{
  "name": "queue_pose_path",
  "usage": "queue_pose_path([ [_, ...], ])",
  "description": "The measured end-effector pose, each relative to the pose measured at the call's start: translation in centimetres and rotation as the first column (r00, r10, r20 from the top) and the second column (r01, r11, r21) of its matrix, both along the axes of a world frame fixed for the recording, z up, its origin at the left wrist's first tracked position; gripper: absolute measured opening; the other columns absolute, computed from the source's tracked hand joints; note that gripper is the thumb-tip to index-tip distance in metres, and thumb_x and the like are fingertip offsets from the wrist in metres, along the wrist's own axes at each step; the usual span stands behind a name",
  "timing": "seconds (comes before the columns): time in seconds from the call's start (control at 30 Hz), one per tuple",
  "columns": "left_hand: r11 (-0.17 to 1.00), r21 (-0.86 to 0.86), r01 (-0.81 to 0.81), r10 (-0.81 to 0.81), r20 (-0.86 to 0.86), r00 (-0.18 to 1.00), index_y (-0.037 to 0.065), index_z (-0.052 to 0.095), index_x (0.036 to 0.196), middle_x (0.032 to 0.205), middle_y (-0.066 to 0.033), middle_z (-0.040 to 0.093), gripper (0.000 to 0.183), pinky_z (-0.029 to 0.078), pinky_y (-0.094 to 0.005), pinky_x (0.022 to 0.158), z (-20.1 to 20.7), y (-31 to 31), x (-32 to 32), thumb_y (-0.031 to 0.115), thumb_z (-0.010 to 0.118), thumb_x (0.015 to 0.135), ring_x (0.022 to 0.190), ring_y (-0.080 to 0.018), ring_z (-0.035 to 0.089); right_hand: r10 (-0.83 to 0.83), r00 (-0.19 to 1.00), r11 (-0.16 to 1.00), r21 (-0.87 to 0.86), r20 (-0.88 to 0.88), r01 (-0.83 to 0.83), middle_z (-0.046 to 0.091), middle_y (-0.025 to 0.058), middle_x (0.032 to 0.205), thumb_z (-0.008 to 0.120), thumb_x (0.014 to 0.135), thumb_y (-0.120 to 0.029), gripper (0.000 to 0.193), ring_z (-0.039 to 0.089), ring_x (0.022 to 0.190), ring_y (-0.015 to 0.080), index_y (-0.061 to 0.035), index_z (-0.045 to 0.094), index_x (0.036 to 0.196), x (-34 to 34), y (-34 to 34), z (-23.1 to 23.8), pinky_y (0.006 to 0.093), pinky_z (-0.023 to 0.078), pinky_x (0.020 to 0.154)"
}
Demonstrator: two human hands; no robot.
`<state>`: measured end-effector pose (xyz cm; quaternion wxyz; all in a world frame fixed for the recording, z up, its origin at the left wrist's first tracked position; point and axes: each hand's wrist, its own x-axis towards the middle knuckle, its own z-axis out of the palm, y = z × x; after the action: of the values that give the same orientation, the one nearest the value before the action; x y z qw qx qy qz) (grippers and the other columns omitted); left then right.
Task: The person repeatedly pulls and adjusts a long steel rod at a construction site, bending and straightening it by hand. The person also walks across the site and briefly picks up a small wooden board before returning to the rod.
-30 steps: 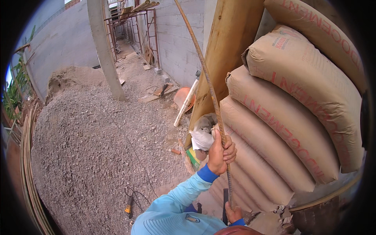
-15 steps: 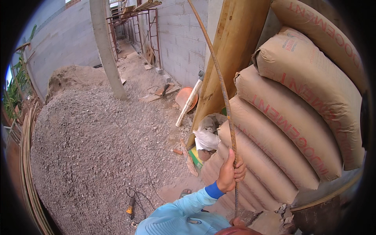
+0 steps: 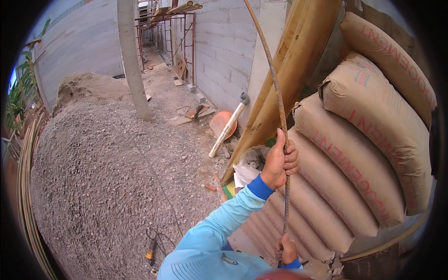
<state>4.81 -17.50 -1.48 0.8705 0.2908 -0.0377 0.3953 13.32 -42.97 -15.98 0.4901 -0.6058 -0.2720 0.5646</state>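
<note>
Both hands grip one long ribbed steel rod (image 3: 278,98) that runs from the bottom of the view up past the top edge, bending left as it rises. The upper hand (image 3: 280,161), at the end of the light blue sleeve (image 3: 219,219) coming up from the lower left, is the left hand by its look; its fingers are wrapped tight round the rod about halfway up. The lower hand (image 3: 285,249), at the bottom edge, is closed round the rod's lower part, partly cut off by the frame.

The rod stands just in front of a stack of tan cement bags (image 3: 368,140) that fills the right side, close to or touching the nearest bags; cannot tell which. Wooden planks (image 3: 298,60) lean just left of the bags, behind the rod. At the planks' foot lie white crumpled sacks (image 3: 247,168). A hammer (image 3: 227,126) with a pale handle leans nearby, next to an orange bucket (image 3: 223,123) lying on its side.

Left half of the ground is a big gravel pile (image 3: 102,168), with a sand heap (image 3: 81,86) behind it. A concrete column (image 3: 133,60) stands at the gravel's far edge, and a block wall (image 3: 224,46) and metal scaffolding (image 3: 179,28) run back beyond it. More rods (image 3: 25,186) lie bundled along the left edge. A small orange-handled tool (image 3: 150,252) with a cord lies on the gravel near the blue sleeve.
</note>
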Motion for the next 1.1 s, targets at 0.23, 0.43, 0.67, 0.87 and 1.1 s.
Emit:
queue_pose_path([
  [0.23,0.987,-0.12,-0.111,0.109,-0.028,0.994,0.011,0.047,0.1,0.073,-0.001,0.04,0.058,0.036,-0.0274,0.059,-3.0,-1.9,-0.9,0.064,0.024,0.096,0.062,-0.0125,0.04,0.011,0.987,0.992,-0.125,0.162,0.009,0.039,-0.0005,0.049,0.043,0.093,-0.062,0.064,0.035,0.04,0.009,-0.0077,0.047,0.06,0.5,0.2,3.3,0.0253,0.024,0.038],
  [0.43,0.977,-0.186,0.1,-0.106,-0.019,0.994,0.012,0.042,0.088,0.069,0.0022,0.037,0.05,0.032,-0.0228,0.052,-8.3,-12.9,1.8,0.058,0.026,0.098,0.056,-0.0087,0.034,-0.04,0.984,0.996,-0.077,0.173,0.054,0.038,-0.0012,0.049,0.042,0.092,-0.065,0.065,0.034,0.039,0.0087,-0.0083,0.046,0.06,2.0,-1.7,3.4,0.0247,0.023,0.038],
  [0.67,0.983,-0.184,0.021,-0.03,-0.046,0.999,0.014,0.036,0.079,0.062,0.0051,0.029,0.044,0.021,-0.02,0.042,-6.4,-10.0,0.1,0.053,0.029,0.1,0.048,-0.0048,0.023,0.103,0.992,0.993,-0.073,0.072,-0.098,0.034,-0.0023,0.048,0.04,0.092,-0.066,0.063,0.03,0.039,0.0072,-0.0102,0.042,0.062,-0.1,2.5,6.6,0.0234,0.022,0.037],
  [0.87,0.993,-0.013,-0.12,0.121,0.116,0.986,0.014,0.039,0.08,0.058,0.007,0.028,0.042,0.019,-0.0199,0.037,2.4,8.7,-3.8,0.05,0.033,0.101,0.044,-0.0044,0.022,0.433,0.881,0.901,0.106,-0.19,-0.42,0.033,-0.0031,0.051,0.037,0.094,-0.064,0.061,0.027,0.04,0.0077,-0.0102,0.039,0.067,-1.7,20.8,14.2,0.0244,0.026,0.038],
  [1.1,0.981,-0.101,-0.164,0.156,-0.083,0.984,0.014,0.039,0.08,0.056,0.0069,0.028,0.042,0.019,-0.0205,0.036,4.2,12.2,-1.0,0.051,0.035,0.1,0.043,-0.0048,0.023,0.334,0.867,0.865,0.247,0.369,-0.438,0.059,0.0064,0.079,0.064,0.089,-0.044,0.056,0.061,0.074,0.0163,0.002,0.051,0.118,2.8,14.7,6.9,0.0297,0.051,0.069],
])
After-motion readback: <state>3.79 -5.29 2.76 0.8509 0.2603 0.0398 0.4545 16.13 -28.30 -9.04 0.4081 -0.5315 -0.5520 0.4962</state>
